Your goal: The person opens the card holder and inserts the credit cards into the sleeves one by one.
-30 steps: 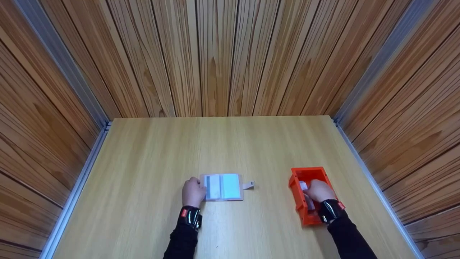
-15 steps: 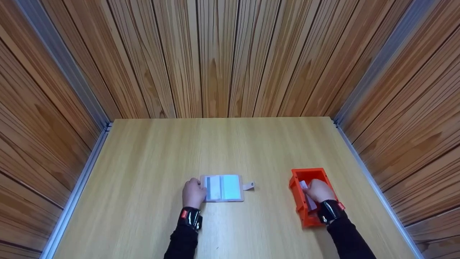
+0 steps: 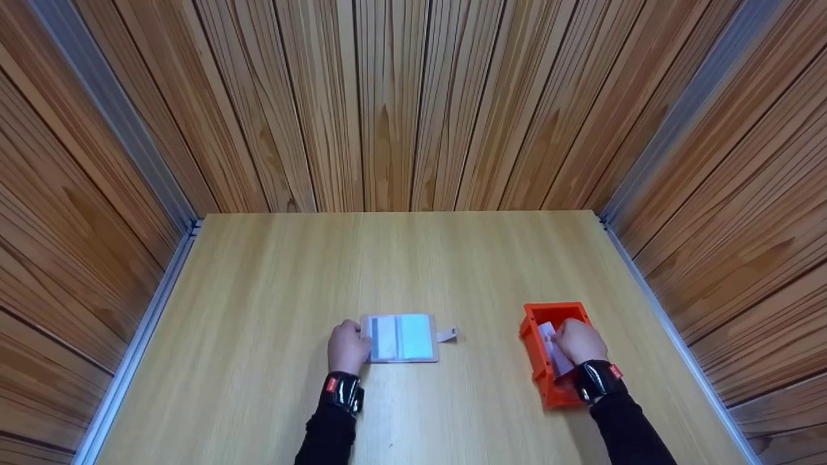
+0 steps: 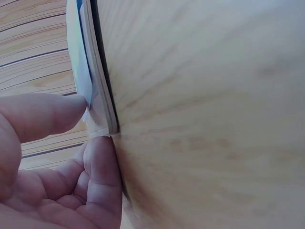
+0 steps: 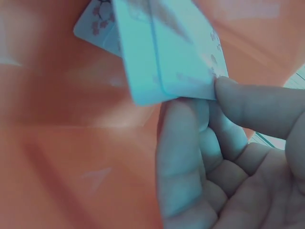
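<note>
The tabletop (image 3: 413, 265) is of pale wood. At its far edge stands the brown planked back wall (image 3: 387, 103). Along the side edges run the left rail (image 3: 139, 339) and the right rail (image 3: 676, 337); beyond them are the left wall (image 3: 64, 194) and the right wall (image 3: 749, 226), also planked. Metal posts (image 3: 113, 110) rise at the far corners.

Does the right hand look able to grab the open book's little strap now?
Probably not yet: the right hand is inside the orange box, pinching at least one card, and the box's side is between it and the strap. Once lifted over that side, it should have a free way across.
</note>
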Demonstrator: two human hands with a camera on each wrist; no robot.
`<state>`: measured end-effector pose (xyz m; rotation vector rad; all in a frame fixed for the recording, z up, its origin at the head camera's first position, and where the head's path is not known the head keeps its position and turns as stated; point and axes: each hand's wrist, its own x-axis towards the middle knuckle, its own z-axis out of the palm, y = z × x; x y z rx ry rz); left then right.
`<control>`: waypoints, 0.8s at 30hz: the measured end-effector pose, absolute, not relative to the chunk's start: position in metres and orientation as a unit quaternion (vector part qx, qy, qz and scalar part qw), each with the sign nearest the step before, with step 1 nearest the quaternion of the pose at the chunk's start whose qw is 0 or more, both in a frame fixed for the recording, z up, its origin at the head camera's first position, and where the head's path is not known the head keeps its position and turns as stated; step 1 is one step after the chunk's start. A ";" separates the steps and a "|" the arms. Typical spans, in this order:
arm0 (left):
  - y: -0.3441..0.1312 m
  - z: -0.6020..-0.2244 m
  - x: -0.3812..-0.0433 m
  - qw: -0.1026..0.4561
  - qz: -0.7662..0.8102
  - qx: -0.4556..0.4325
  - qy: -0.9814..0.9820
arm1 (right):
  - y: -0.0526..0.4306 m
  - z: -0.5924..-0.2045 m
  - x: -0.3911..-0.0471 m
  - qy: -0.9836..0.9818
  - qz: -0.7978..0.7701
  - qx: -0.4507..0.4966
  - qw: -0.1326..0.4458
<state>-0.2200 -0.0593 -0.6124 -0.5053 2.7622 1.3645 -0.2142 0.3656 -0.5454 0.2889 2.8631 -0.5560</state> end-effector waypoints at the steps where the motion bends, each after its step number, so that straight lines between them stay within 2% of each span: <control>1: -0.059 -0.612 -0.220 0.014 0.440 -0.164 0.883 | 0.366 -0.545 -0.214 0.971 -0.190 0.098 0.105; 24: -0.058 -0.608 -0.220 0.033 0.424 -0.167 0.889 | 0.373 -0.517 -0.206 0.968 -0.225 0.087 0.072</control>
